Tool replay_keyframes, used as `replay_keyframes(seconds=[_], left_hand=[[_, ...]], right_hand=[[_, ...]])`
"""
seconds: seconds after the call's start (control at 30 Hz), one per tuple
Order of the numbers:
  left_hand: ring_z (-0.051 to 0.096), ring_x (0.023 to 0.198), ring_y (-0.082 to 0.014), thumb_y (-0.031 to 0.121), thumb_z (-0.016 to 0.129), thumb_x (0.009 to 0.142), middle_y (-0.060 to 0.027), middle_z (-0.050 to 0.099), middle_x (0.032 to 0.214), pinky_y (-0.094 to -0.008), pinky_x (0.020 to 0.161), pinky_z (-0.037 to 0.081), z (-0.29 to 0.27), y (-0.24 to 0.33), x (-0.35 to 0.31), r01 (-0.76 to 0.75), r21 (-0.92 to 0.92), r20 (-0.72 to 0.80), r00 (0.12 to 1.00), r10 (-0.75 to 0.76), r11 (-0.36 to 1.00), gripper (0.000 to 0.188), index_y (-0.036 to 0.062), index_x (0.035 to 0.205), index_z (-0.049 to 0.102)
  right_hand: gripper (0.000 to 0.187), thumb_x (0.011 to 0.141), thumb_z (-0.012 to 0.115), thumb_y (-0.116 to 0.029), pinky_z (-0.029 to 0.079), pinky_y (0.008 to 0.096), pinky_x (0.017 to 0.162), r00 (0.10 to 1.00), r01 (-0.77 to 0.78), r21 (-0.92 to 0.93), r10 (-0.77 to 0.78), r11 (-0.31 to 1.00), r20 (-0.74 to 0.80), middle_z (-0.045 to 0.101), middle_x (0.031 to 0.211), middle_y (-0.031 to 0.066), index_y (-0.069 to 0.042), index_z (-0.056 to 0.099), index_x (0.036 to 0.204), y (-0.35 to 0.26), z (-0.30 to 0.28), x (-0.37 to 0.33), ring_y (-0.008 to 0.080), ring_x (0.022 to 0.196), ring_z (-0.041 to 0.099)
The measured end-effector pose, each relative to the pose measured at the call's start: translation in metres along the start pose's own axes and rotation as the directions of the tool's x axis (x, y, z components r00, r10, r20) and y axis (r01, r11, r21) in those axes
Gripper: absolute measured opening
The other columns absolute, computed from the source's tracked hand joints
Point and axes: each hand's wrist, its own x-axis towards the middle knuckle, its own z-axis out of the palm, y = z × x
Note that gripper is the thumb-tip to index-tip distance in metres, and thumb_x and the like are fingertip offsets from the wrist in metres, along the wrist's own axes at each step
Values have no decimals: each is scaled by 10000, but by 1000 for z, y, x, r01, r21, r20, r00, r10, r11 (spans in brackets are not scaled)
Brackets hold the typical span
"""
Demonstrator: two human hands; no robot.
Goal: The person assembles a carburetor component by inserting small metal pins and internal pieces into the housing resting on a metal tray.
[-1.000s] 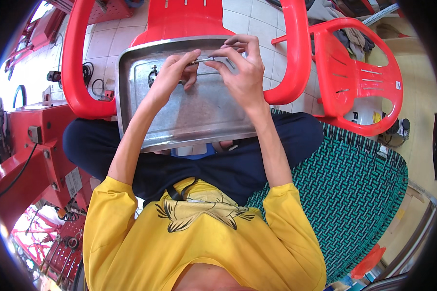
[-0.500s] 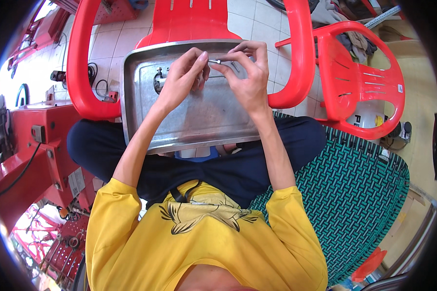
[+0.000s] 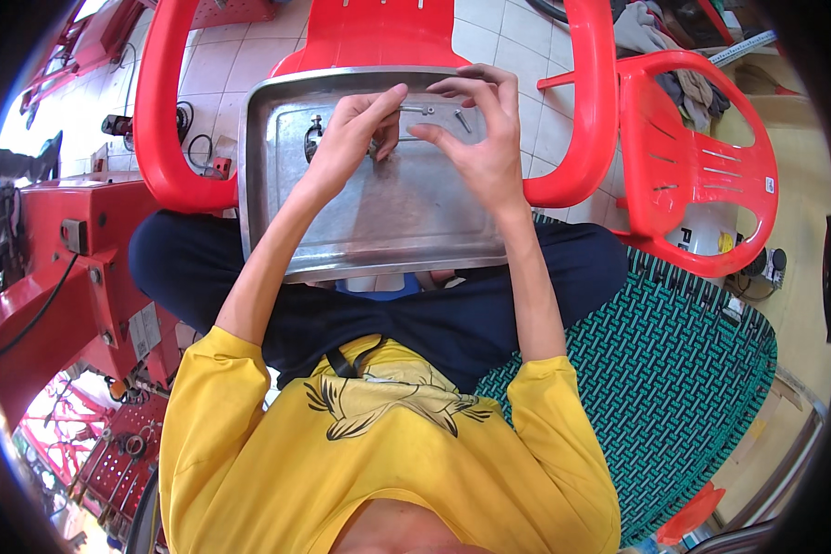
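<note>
My left hand is closed over the tray, thumb and fingers pinching a thin metal rod. The rod points right and has a small, thicker metal piece at its tip. Just right of that tip, my right hand is open, with thumb and fingers spread apart and nothing visible between them. Beneath the hands lies a shallow metal tray. A small bolt rests in it near my right fingers. A dark, clamp-like metal part sits left of my left hand, partly covered by it.
A red plastic chair stands under the tray's far side, its arms to either side. Another red chair is at the right, beside a green woven seat. Red metal machinery stands at the left. Cloths lie at the far right.
My right fingers have let go of the rod's tip and spread apart, moving slightly right. My left hand still pinches the rod. The whole view has shifted slightly.
</note>
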Motion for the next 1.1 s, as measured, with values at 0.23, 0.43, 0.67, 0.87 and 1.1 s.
replay_keyframes(seconds=[0.23,0.43,0.67,0.87,1.1], left_hand=[[437,515,-74,398,529,1064,20,454,573,-261,518,327,4,-1,0,-55,121,-9,998,56,991,494,82,684,520],[419,522,-83,408,549,1046,23,425,584,-261,542,338,6,8,-1,-10,53,-4,1000,10,999,478,95,687,513],[386,479,-101,435,561,1025,7,416,532,-279,576,372,-2,6,1,101,-41,60,993,-98,994,512,110,635,493],[390,476,-103,463,552,1028,9,415,516,-278,585,376,-2,4,-2,93,24,30,995,-94,995,538,124,617,479],[397,486,-97,485,563,1019,17,417,530,-274,590,375,-1,4,-1,82,17,9,997,-82,996,546,136,609,470]], right_hand=[[230,883,793,-228,511,367,878,963,-195,122,166,973,213,576,1148,97,-18,736,961,25,6,-7,252,1028,621],[157,863,800,-139,523,352,857,998,7,-49,-3,999,67,547,1141,84,-37,734,962,16,4,-6,202,973,631],[218,789,839,-60,526,350,833,983,184,-168,-179,968,42,514,1134,69,-108,772,990,16,1,-6,210,947,623],[233,794,833,-48,526,346,835,978,207,-143,-201,968,55,520,1158,69,-124,778,1007,22,1,-8,206,973,628],[224,833,833,-179,511,360,883,994,29,-81,-20,996,104,563,1201,89,-56,752,1002,12,0,-4,230,1040,638]])
